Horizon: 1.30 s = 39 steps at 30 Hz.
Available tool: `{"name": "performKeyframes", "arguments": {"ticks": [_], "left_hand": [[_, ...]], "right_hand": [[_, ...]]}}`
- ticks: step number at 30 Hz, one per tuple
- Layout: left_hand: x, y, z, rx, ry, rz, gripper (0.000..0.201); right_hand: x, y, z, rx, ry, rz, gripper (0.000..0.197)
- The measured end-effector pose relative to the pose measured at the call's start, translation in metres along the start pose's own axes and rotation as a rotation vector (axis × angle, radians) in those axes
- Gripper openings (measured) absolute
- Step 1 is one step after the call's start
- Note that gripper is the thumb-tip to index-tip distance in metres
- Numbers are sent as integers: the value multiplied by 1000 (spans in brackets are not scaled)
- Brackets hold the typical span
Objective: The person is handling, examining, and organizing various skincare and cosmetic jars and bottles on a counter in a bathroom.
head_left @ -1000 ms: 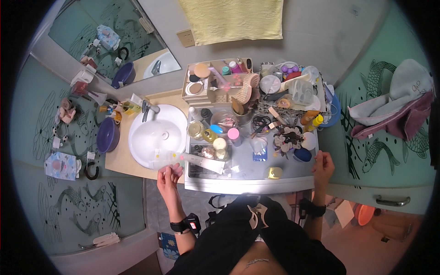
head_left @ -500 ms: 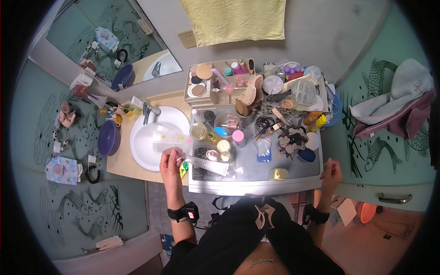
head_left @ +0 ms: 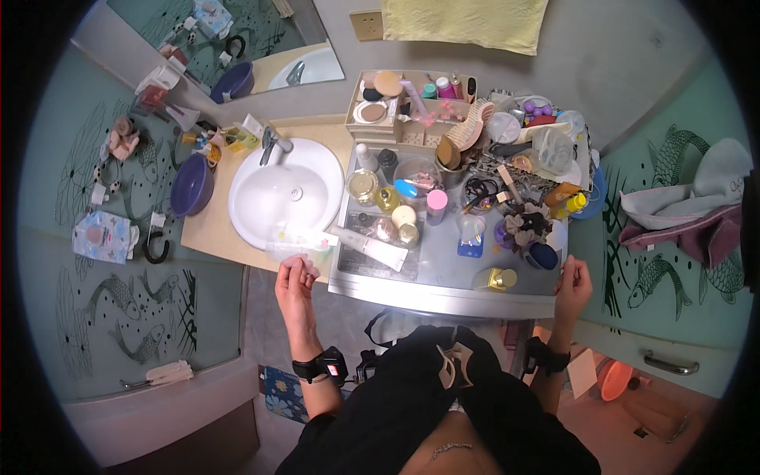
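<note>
My left hand is at the near edge of the counter, just in front of the washbasin. Its thumb and fingers pinch a thin clear plastic bag, which spreads over the basin's near rim. Right of the bag lies a white squeeze tube on a clear-topped case. Beside the right corner of the grey tabletop, my right hand is closed with curled fingers; whether anything is in it is hidden. Nearest that hand are a dark blue rounded item and a small bottle with a gold cap.
The white washbasin has a chrome tap, with a purple bowl to its left. Several jars and bottles crowd the tabletop, including a pink-capped bottle. Behind stand a beige organizer and a hairbrush.
The view has shifted, so the counter sits higher in the picture. Relative to the basin, my left hand and the bag have come nearer, uncovering the basin's drain. My right hand stays by the table corner.
</note>
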State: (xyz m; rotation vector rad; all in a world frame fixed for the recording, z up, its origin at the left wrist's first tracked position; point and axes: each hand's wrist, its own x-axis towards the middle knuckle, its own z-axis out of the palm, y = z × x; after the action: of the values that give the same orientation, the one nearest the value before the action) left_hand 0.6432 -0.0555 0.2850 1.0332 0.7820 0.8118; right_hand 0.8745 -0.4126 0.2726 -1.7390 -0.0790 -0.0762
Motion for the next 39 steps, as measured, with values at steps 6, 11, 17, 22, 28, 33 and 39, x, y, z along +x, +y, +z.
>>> {"name": "performKeyframes", "arguments": {"ticks": [6,11,17,22,28,33,39], "left_hand": [[-26,2,-4,12,96,-18,12],[-34,1,-8,18,71,-18,10],[-37,-1,-11,107,-34,-77,10],[-10,3,-12,153,-114,-123,15],[52,7,-18,141,-274,-167,15],[93,11,-31,217,-436,-186,17],[116,2,-23,247,-569,-283,12]], "right_hand": [[3,0,0,-24,-2,-11,23],[-4,6,-1,20,-12,-16,24],[-26,39,-10,18,49,47,22],[-52,33,-10,65,96,104,21],[-115,36,15,31,117,222,16],[-163,25,71,-220,-201,217,27],[-186,26,118,-255,-323,355,37]]}}
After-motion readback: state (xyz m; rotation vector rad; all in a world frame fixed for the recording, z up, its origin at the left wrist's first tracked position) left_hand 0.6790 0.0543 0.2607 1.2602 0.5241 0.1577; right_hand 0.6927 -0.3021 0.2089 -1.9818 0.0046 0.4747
